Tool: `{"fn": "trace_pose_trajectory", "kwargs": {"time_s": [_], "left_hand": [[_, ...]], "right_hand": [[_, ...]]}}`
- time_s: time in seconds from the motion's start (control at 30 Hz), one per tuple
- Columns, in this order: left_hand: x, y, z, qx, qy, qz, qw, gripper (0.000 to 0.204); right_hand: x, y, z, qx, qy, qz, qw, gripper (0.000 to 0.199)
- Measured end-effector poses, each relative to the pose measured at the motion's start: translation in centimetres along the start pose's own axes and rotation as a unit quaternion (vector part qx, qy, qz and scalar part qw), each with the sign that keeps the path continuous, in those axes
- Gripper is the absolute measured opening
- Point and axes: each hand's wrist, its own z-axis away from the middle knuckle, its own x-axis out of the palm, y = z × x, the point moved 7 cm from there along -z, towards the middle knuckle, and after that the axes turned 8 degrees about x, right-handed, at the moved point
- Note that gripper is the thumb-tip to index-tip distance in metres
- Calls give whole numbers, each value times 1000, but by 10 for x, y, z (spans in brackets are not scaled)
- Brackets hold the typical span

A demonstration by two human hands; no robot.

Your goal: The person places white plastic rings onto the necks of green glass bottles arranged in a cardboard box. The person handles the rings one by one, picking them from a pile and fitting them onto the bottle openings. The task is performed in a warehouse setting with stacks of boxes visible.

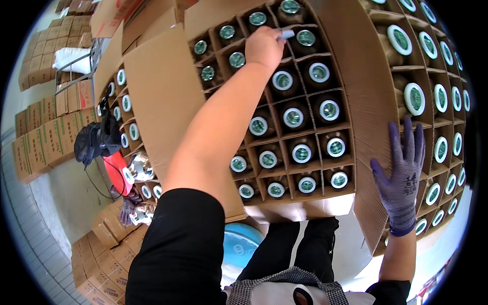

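An open cardboard box (305, 206) in front of me holds several dark bottles with green-and-white caps (293, 117), each in its own cardboard cell. My bare left hand (264, 47) reaches to the far rows and grips a small pale marker-like object (287, 34) above the caps. My right hand (401, 175), in a purple glove, lies flat with fingers spread on the upright flap (356, 91) between this box and the box to the right.
A second open box of capped bottles (437, 101) stands at the right, a third (127, 117) at the left behind a raised flap. Stacks of closed cartons (46, 137) line the left. A blue round stool (241, 246) sits below.
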Motion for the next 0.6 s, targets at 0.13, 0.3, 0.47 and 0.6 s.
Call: {"fn": "trace_pose_trajectory", "kwargs": {"time_s": [0.13, 0.3, 0.47, 0.6], "left_hand": [[46, 28, -36, 90, -10, -76, 993, 16], [94, 30, -20, 130, -120, -163, 971, 16], [82, 48, -7, 186, -222, -213, 933, 23], [80, 41, -15, 93, -193, -104, 971, 29]], "right_hand": [[1, 0, -1, 23, -16, -25, 999, 74], [0, 2, -2, 23, -29, -52, 998, 73], [-3, 2, -4, 13, -28, -60, 998, 69], [-3, 2, -4, 9, -31, -66, 997, 66]]}}
